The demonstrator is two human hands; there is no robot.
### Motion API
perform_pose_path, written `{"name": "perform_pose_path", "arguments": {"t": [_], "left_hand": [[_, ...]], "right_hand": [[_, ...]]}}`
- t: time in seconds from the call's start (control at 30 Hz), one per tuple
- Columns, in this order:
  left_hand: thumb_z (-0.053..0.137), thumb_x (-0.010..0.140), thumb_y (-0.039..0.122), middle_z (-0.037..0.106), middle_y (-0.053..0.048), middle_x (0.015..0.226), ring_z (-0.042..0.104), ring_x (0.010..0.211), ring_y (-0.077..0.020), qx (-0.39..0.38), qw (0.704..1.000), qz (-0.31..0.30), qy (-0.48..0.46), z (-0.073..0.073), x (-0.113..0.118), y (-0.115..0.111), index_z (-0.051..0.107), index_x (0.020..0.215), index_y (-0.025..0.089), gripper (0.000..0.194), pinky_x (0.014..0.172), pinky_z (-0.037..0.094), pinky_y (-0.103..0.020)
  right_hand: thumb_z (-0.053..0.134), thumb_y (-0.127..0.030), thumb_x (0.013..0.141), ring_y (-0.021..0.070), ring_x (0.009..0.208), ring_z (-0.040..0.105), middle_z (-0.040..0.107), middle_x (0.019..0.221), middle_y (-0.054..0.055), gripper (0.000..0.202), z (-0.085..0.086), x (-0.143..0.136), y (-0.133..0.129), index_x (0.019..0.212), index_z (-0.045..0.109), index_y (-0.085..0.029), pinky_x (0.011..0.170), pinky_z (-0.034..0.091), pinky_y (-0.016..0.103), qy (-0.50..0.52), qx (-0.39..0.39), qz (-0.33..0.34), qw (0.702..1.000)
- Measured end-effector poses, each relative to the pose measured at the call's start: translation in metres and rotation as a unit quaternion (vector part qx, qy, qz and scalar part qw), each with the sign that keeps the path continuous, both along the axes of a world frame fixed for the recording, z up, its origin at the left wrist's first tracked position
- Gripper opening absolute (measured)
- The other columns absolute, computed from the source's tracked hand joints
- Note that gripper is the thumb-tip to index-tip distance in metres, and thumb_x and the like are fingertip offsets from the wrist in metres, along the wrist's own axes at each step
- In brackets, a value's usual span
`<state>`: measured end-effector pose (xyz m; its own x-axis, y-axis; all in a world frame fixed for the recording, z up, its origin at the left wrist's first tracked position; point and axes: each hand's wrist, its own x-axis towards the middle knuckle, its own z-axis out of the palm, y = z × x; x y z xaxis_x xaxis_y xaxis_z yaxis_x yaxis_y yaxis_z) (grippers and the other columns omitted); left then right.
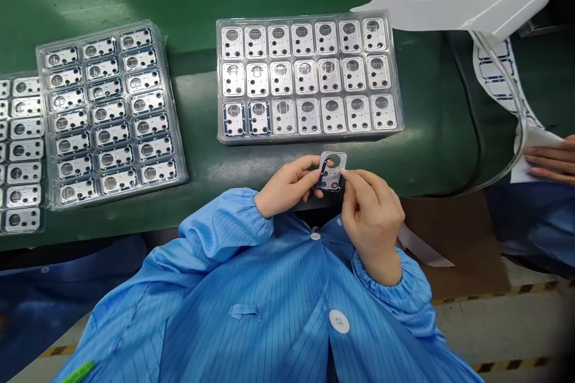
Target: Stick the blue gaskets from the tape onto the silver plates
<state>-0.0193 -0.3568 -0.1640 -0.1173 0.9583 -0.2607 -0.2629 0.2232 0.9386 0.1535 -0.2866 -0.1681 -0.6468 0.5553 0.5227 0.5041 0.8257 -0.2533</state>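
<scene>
A small silver metal plate [332, 172] with a round hole and a dark blue edge strip is held up near my chest. My left hand [291, 184] pinches its left edge between thumb and fingers. At its right edge, the thumb and forefinger of my right hand [372, 215] are closed on the rim. Just beyond my hands lies a clear tray [399, 122] of silver plates in three rows. The two plates at its near left corner, one of them this blue-edged plate [234, 119], show dark blue borders; the others look plain silver.
Another clear tray [182, 167] of blue-edged plates lies left on the green table [197, 209], with a further tray [40, 228] beyond it. White backing film [431, 15] and a strip of blue frames [496, 75] are at right. Another person's hand [552, 158] holds white sheet there.
</scene>
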Motion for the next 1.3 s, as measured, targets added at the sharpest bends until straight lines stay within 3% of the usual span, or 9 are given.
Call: {"name": "perform_pose_path", "arguments": {"t": [0.4, 0.47, 0.57, 0.7, 0.8, 1.0, 1.3], "left_hand": [[0.052, 0.096, 0.029, 0.065, -0.006, 0.089, 0.061, 0.066, -0.0084, -0.007, 1.0, -0.01, 0.007, 0.003, 0.001, 0.0, 0.059, 0.126, 0.012, 0.035, 0.05, 0.041, -0.016], [0.052, 0.096, 0.028, 0.066, -0.007, 0.094, 0.062, 0.066, -0.0078, -0.007, 1.0, -0.006, 0.005, 0.003, 0.001, 0.0, 0.059, 0.126, 0.012, 0.035, 0.049, 0.041, -0.015], [0.052, 0.096, 0.029, 0.066, -0.008, 0.098, 0.062, 0.066, -0.0074, -0.007, 1.0, -0.004, 0.005, 0.003, 0.002, 0.0, 0.059, 0.125, 0.011, 0.035, 0.049, 0.041, -0.015], [0.054, 0.095, 0.031, 0.064, -0.007, 0.091, 0.061, 0.066, -0.0084, -0.006, 1.0, -0.001, 0.008, 0.002, 0.002, 0.0, 0.059, 0.125, 0.011, 0.037, 0.049, 0.041, -0.016], [0.054, 0.095, 0.034, 0.064, -0.006, 0.089, 0.061, 0.067, -0.009, -0.004, 1.0, -0.001, 0.013, 0.001, 0.002, 0.0, 0.059, 0.127, 0.011, 0.039, 0.049, 0.042, -0.017], [0.057, 0.094, 0.04, 0.062, -0.003, 0.079, 0.061, 0.067, -0.0102, -0.013, 1.0, -0.002, 0.017, 0.002, 0.002, -0.001, 0.06, 0.126, 0.011, 0.043, 0.05, 0.042, -0.017], [0.052, 0.096, 0.044, 0.062, -0.003, 0.074, 0.058, 0.063, -0.009, 0.008, 1.0, -0.002, 0.029, -0.004, 0.001, -0.002, 0.063, 0.122, 0.011, 0.043, 0.053, 0.043, -0.018]], "right_hand": [[0.054, -0.011, 0.093, 0.0209, 0.077, 0.072, 0.076, 0.096, 0.009, 0.039, -0.007, 0.0, 0.007, 0.129, 0.063, -0.021, 0.068, 0.051, 0.032, 0.0, 0.064, -0.037, 0.997], [0.054, -0.012, 0.094, 0.0209, 0.079, 0.072, 0.076, 0.095, 0.009, 0.036, -0.005, -0.001, 0.008, 0.129, 0.062, -0.019, 0.068, 0.052, 0.03, 0.04, 0.025, -0.027, 0.998], [0.052, -0.018, 0.097, 0.0184, 0.072, 0.071, 0.076, 0.091, 0.008, 0.027, -0.001, -0.002, 0.008, 0.12, 0.066, -0.019, 0.066, 0.055, 0.03, 0.1, -0.104, -0.014, 0.989], [0.052, -0.035, 0.099, 0.0133, 0.054, 0.062, 0.073, 0.081, 0.004, 0.025, 0.003, -0.004, 0.005, 0.101, 0.07, -0.019, 0.055, 0.052, 0.027, 0.122, -0.301, -0.012, 0.946], [0.056, -0.043, 0.096, 0.0113, 0.051, 0.056, 0.068, 0.073, 0.001, 0.028, 0.004, -0.008, 0.005, 0.089, 0.069, -0.019, 0.049, 0.047, 0.025, 0.135, -0.384, -0.017, 0.913], [0.066, -0.043, 0.09, 0.0112, 0.054, 0.057, 0.063, 0.07, -0.001, 0.025, 0.003, -0.012, 0.006, 0.083, 0.067, -0.019, 0.051, 0.047, 0.024, 0.155, -0.441, -0.026, 0.884], [0.068, -0.043, 0.088, 0.012, 0.051, 0.059, 0.062, 0.062, -0.002, 0.024, 0.006, -0.013, 0.003, 0.082, 0.067, -0.02, 0.05, 0.05, 0.024, 0.183, -0.441, -0.047, 0.877]]}}
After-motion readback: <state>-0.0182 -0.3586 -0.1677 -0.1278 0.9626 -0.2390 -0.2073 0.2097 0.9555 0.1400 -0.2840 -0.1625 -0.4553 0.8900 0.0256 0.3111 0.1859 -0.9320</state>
